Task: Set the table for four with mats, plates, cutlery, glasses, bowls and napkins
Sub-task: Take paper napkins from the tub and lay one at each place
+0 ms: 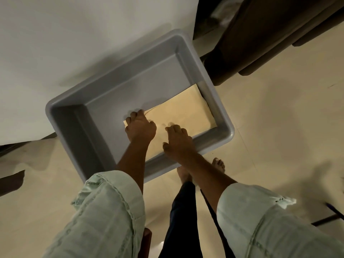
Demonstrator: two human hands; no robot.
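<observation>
Left hand (140,127) grip curled on the near-left corner of a tan mat (184,116), fingers closed round its edge. Right hand (177,139) lies on the mat's near edge, fingers loosely bent; can't tell if it pinches. Mat lies flat in the right half of a grey tub (78,127), which overhangs the white worktop (74,43) above the floor (270,118).

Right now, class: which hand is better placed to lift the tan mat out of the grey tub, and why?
Left. The left hand already curls over the mat's corner in the tub; the right hand only rests on it.
</observation>
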